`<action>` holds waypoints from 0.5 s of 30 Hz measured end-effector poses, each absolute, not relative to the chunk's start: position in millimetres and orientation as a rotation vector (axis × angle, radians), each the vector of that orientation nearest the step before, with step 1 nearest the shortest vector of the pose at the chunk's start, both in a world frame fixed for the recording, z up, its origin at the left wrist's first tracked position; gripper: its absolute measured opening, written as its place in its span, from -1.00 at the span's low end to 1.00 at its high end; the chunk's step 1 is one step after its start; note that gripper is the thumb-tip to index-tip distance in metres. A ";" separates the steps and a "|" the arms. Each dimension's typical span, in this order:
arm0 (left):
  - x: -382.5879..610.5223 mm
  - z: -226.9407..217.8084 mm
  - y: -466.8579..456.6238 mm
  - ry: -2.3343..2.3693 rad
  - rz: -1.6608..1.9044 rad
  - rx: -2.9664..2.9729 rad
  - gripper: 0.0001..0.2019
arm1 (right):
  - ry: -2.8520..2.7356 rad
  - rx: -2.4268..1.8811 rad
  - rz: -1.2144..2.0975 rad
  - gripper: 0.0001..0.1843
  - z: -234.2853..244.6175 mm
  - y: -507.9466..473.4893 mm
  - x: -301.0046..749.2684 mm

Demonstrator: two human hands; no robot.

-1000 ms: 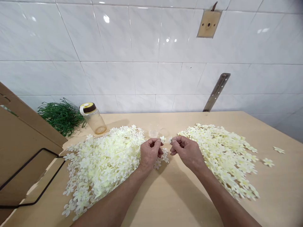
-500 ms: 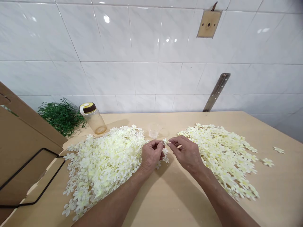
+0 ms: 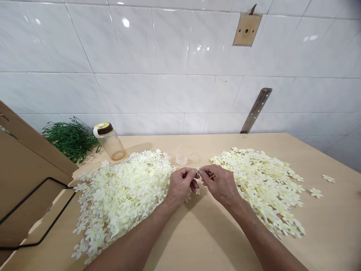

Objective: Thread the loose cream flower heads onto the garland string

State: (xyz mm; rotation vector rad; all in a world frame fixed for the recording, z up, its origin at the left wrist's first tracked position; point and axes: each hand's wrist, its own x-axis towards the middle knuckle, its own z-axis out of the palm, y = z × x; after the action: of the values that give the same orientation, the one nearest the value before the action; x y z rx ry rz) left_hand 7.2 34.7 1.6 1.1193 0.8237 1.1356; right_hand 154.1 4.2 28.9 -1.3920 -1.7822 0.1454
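My left hand (image 3: 180,184) and my right hand (image 3: 220,183) meet fingertip to fingertip above the wooden table (image 3: 203,233). Both pinch a small white fabric flower (image 3: 197,171) between thumbs and forefingers. A big heap of cream-white flowers (image 3: 121,192) lies to the left of my left hand. A second, flatter heap of flowers (image 3: 262,184) spreads to the right of my right hand. A few loose flowers lie under my left fingers.
A small clear plastic cup (image 3: 182,156) stands just behind my hands. A bottle with a yellow-brown lid (image 3: 109,141) and a bunch of green stems (image 3: 70,137) sit at the back left. A cardboard box (image 3: 25,180) with a black strap is on the left. Two stray flowers (image 3: 316,192) lie far right.
My hands, apart a second ago with a flower in each, have come together at the fingertips. The view has shifted slightly.
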 end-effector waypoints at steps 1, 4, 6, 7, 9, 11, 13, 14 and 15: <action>7.4 1.5 35.0 0.817 1.133 1.106 -0.71 | -1.784 -1.404 0.142 -0.85 29.4 4.2 153.9; 8.1 2.0 35.4 0.812 1.124 1.088 -0.69 | -1.773 -1.430 0.121 -0.85 30.2 4.8 153.1; 8.4 2.6 35.2 0.812 1.122 1.080 -0.68 | -1.761 -1.450 0.111 -0.85 30.1 5.3 152.5; 8.4 2.9 35.0 0.810 1.123 1.075 -0.68 | -1.755 -1.460 0.110 -0.85 30.1 5.4 152.3; 8.3 3.4 34.7 0.809 1.122 1.067 -0.68 | -1.746 -1.473 0.123 -0.84 29.8 5.5 151.9; 8.1 3.5 34.5 0.808 1.114 1.065 -0.68 | -1.736 -1.480 0.155 -0.82 29.5 5.2 151.8; 7.8 3.6 34.5 0.805 1.105 1.063 -0.68 | -1.720 -1.486 0.197 -0.80 29.1 4.8 151.7; 7.8 3.6 34.4 0.798 1.104 1.060 -0.68 | -1.707 -1.484 0.224 -0.80 28.8 4.7 151.6; 7.8 3.7 34.3 0.789 1.106 1.054 -0.68 | -1.690 -1.478 0.256 -0.79 28.5 4.6 151.4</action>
State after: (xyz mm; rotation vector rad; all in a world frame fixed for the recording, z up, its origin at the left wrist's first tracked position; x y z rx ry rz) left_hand 7.8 34.3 3.7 1.0539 0.7890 1.1064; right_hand 151.4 4.6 28.5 -1.4776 -1.6896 0.2562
